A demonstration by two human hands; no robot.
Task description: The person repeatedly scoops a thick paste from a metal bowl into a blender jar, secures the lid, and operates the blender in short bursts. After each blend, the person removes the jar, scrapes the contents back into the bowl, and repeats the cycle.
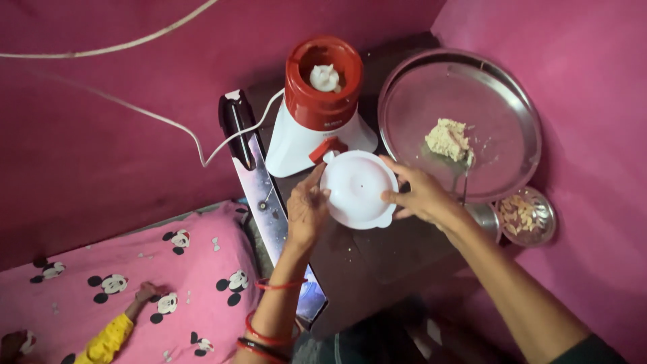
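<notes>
At the far left, a bed with a pink cartoon-mouse sheet lies low beside the dark table, a small arm in a yellow sleeve resting on it. Along the table's left edge lies a long glossy dark strip. Behind it stands the red-and-white mixer-grinder base, its white cord trailing left across the pink wall. In front of the base, both hands close on the white round lid: the left hand cups its left rim with curled fingers, and the right hand pinches the right rim. The work looks to be at seating or turning the lid, which needs a steady two-sided grip. To the right, a large steel plate holds a pale lump of paste, and a small steel bowl of nuts sits near the table's right edge; free room is tight.
</notes>
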